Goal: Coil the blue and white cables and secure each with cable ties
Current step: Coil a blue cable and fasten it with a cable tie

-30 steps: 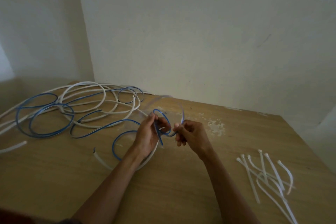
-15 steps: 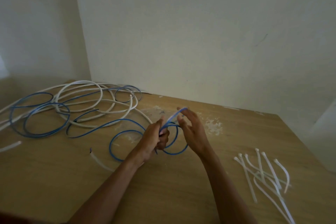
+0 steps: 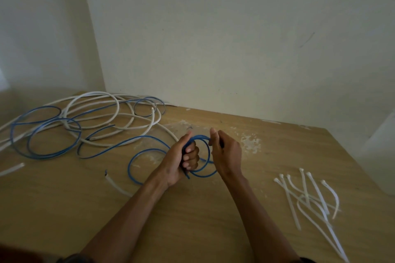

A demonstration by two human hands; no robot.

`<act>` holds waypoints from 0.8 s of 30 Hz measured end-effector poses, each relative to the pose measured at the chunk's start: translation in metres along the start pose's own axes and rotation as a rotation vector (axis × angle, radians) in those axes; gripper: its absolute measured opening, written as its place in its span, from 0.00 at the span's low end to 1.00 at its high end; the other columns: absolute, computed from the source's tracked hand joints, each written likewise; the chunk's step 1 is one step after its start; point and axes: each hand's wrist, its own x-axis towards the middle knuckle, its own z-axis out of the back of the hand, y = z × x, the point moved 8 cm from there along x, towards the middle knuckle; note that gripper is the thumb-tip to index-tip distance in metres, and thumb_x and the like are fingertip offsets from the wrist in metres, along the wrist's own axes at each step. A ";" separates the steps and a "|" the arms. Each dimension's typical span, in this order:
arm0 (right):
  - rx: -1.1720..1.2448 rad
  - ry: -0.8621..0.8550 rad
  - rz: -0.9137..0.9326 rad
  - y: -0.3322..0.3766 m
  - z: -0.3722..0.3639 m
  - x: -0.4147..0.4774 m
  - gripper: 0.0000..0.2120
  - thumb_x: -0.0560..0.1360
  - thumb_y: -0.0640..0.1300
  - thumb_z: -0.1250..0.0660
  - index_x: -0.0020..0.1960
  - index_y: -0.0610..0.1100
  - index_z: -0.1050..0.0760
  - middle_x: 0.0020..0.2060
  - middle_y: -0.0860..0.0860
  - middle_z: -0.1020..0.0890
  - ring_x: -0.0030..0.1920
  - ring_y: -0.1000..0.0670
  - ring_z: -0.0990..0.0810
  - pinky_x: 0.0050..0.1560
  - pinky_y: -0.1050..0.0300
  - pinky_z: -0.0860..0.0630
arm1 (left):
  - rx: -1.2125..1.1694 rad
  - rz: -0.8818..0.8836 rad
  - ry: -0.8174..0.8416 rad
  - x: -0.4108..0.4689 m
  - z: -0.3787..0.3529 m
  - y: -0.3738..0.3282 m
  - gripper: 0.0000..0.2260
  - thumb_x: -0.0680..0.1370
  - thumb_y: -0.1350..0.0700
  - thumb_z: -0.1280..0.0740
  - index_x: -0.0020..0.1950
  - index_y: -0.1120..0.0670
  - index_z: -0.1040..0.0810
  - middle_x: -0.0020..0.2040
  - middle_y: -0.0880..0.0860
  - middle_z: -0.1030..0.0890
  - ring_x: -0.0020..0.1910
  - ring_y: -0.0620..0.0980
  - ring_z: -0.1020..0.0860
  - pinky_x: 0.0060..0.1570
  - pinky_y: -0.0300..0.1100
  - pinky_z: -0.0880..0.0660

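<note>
I'm seeing the left hand (image 3: 181, 160) gripping a small coil of the thin blue cable (image 3: 203, 176) just above the light brown wooden table (image 3: 192, 220), approx. mid-frame. Its fingers are curling tight round the bunched turns, knuckles facing right, thumb sticking up.

The right hand (image 3: 226, 156) is sitting just beside it, touching the same coil. Thumb & forefinger are pinching the top of the loop and the other fingers are folding in toward the palm.

The rest of the blue cable is trailing off left from the left hand. It's making one loose loop right next to the wrist, then winding away across the table into bigger loops at far left.

The thick white cable (image 3: 96, 92) is lying uncoiled at back left. It's tangling w/ the blue loops, and some runs are crossing over and under; I can't tell which is on top everywhere.

A short white cable offcut (image 3: 117, 187) is lying near the left forearm.

The white plastic cable ties (image 3: 307, 196) are lying in a loose crossed pile at right, well apart from both hands.

A pale scuffed patch (image 3: 250, 145) is showing on the table just right of the right hand. The plain off-white wall (image 3: 235, 38) is filling the background.
</note>
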 end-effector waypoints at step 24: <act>-0.081 0.165 0.250 0.031 0.000 0.003 0.04 0.78 0.47 0.29 0.48 0.48 0.17 0.40 0.57 0.23 0.45 0.54 0.28 0.45 0.66 0.34 | 0.367 0.076 -0.040 -0.002 0.011 -0.006 0.20 0.85 0.49 0.43 0.33 0.52 0.31 0.27 0.47 0.41 0.24 0.44 0.45 0.25 0.39 0.49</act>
